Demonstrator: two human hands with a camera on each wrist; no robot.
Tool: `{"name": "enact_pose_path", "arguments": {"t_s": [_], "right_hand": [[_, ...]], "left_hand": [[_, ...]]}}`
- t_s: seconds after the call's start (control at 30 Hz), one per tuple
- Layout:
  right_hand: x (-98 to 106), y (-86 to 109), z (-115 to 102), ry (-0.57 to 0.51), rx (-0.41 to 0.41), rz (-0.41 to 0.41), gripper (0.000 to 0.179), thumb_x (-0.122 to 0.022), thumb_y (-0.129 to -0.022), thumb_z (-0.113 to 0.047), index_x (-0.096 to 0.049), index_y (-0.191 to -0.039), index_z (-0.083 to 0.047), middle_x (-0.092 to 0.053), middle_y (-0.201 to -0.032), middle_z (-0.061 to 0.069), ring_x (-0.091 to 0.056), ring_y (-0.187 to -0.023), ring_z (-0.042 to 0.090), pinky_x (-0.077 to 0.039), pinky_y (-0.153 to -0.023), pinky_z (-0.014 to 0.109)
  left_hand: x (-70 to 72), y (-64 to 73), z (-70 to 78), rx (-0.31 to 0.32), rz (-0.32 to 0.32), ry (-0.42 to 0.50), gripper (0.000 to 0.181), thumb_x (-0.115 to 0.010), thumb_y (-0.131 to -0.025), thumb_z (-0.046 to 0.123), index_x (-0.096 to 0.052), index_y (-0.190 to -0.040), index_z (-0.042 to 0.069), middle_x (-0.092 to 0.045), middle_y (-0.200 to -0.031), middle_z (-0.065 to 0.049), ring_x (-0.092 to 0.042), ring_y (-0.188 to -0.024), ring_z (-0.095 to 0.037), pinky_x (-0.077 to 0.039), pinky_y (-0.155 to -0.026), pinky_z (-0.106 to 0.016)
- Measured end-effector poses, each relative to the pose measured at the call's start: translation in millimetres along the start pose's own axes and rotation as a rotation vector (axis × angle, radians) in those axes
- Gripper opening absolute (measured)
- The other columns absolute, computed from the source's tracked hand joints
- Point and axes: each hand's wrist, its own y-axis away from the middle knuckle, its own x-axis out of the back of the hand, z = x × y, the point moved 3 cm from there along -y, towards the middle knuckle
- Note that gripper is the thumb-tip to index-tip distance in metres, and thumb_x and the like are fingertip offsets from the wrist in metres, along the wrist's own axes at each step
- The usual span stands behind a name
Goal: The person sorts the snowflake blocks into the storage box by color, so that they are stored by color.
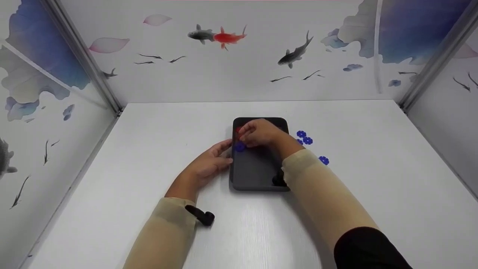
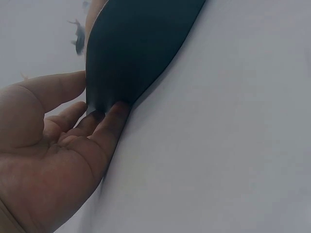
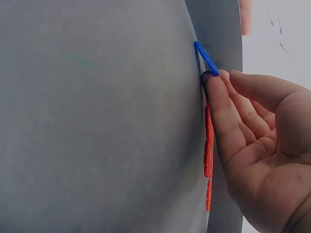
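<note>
A dark grey rectangular tray (image 1: 257, 172) lies on the white table. My left hand (image 1: 209, 162) is at its left side, thumb and fingers spread along the edge; the left wrist view shows those fingertips against the dark tray wall (image 2: 141, 48). Over the upper left of the tray, my right hand (image 1: 261, 132) has its fingertips at a blue flower-shaped disc (image 1: 240, 146). This blue disc (image 3: 206, 57) stands tilted at the fingertips in the right wrist view. Red discs (image 3: 208, 145) lie flat in the tray beside it, partly hidden by the hand in the head view.
Several blue flower-shaped discs (image 1: 307, 140) lie on the table right of the tray, one of them (image 1: 323, 160) apart near the right sleeve. Printed panels with fish (image 1: 227, 37) wall in the table (image 1: 168, 123) at the back and sides.
</note>
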Motion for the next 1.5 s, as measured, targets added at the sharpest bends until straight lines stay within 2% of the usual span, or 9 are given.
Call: {"name": "enact_pose_path", "arguments": {"t_s": [0.3,0.47,0.63,0.8,0.93,1.1,1.3,1.37,1.5], "right_hand": [[0.0,-1.0,-2.0,0.012,0.034,-0.017,0.023,-0.071,-0.101,-0.007,-0.073,-0.124,-0.004,-0.078,-0.123,0.015,-0.076,-0.108,0.025,-0.064,-0.098,0.041],[0.6,-2.4,-2.7,-0.021,0.063,-0.018,0.027,-0.07,-0.102,-0.007,-0.07,-0.128,-0.003,-0.078,-0.125,0.017,-0.076,-0.111,0.027,-0.064,-0.098,0.04],[5.4,4.4,-14.0,-0.054,0.158,-0.015,0.031,-0.073,-0.101,-0.01,-0.07,-0.131,-0.005,-0.077,-0.122,0.015,-0.077,-0.112,0.03,-0.064,-0.097,0.04],[15.9,18.7,-32.0,-0.04,0.255,-0.011,0.037,-0.076,-0.099,-0.014,-0.069,-0.133,-0.002,-0.076,-0.119,0.018,-0.076,-0.115,0.039,-0.062,-0.102,0.048],[30.0,34.1,-39.7,-0.073,0.276,0.039,0.035,-0.078,-0.098,-0.017,-0.071,-0.13,-0.006,-0.074,-0.115,0.017,-0.078,-0.108,0.034,-0.064,-0.098,0.047],[56.8,57.1,-32.3,-0.041,0.257,0.125,0.03,-0.078,-0.099,-0.024,-0.073,-0.126,-0.014,-0.074,-0.114,0.012,-0.077,-0.102,0.023,-0.066,-0.092,0.038],[99.1,78.5,-6.2,-0.023,0.193,0.211,0.029,-0.074,-0.102,-0.026,-0.072,-0.128,-0.014,-0.075,-0.118,0.01,-0.075,-0.107,0.029,-0.065,-0.092,0.032],[111.6,84.2,3.7,-0.027,0.17,0.229,0.029,-0.073,-0.103,-0.026,-0.071,-0.129,-0.013,-0.076,-0.117,0.007,-0.075,-0.108,0.027,-0.064,-0.091,0.028],[130.3,95.5,24.1,-0.036,0.114,0.254,0.03,-0.074,-0.102,-0.026,-0.07,-0.129,-0.013,-0.075,-0.116,0.003,-0.075,-0.107,0.022,-0.064,-0.091,0.028]], "left_hand": [[1.1,-1.4,-1.1,-0.006,-0.013,-0.001,0.077,-0.06,-0.101,-0.007,-0.033,-0.169,0.017,-0.023,-0.18,0.002,-0.036,-0.162,-0.024,-0.037,-0.13,-0.044],[1.5,-1.2,-1.8,-0.001,-0.001,-0.007,0.076,-0.062,-0.101,-0.005,-0.035,-0.168,0.019,-0.025,-0.179,0.003,-0.037,-0.161,-0.022,-0.038,-0.129,-0.044],[1.1,-0.9,-1.6,0.007,0.005,-0.008,0.075,-0.064,-0.101,-0.003,-0.038,-0.167,0.02,-0.028,-0.177,0.004,-0.039,-0.16,-0.021,-0.039,-0.128,-0.043],[0.2,-0.9,-0.8,0.004,0.004,-0.011,0.075,-0.064,-0.101,-0.003,-0.037,-0.167,0.02,-0.029,-0.177,0.004,-0.039,-0.161,-0.021,-0.039,-0.128,-0.044],[0.7,-0.8,-0.4,-0.007,0.007,-0.008,0.075,-0.063,-0.1,-0.004,-0.037,-0.167,0.017,-0.028,-0.178,0.003,-0.04,-0.16,-0.022,-0.038,-0.129,-0.044],[1.8,-0.3,-1.3,-0.003,0.012,0.007,0.078,-0.064,-0.099,-0.006,-0.036,-0.167,0.017,-0.028,-0.178,0.002,-0.037,-0.162,-0.023,-0.036,-0.13,-0.044],[1.8,-0.6,-1.9,0.005,0.008,0.009,0.078,-0.064,-0.099,-0.006,-0.036,-0.168,0.018,-0.027,-0.179,0.003,-0.033,-0.164,-0.022,-0.034,-0.132,-0.043],[1.7,-0.3,-1.2,0.009,0.012,0.008,0.078,-0.064,-0.099,-0.006,-0.036,-0.168,0.019,-0.027,-0.179,0.003,-0.034,-0.163,-0.022,-0.034,-0.132,-0.043],[1.4,-0.6,-1.1,0.014,0.016,0.012,0.079,-0.065,-0.098,-0.006,-0.037,-0.167,0.02,-0.028,-0.178,0.003,-0.033,-0.164,-0.022,-0.035,-0.131,-0.044]]}}
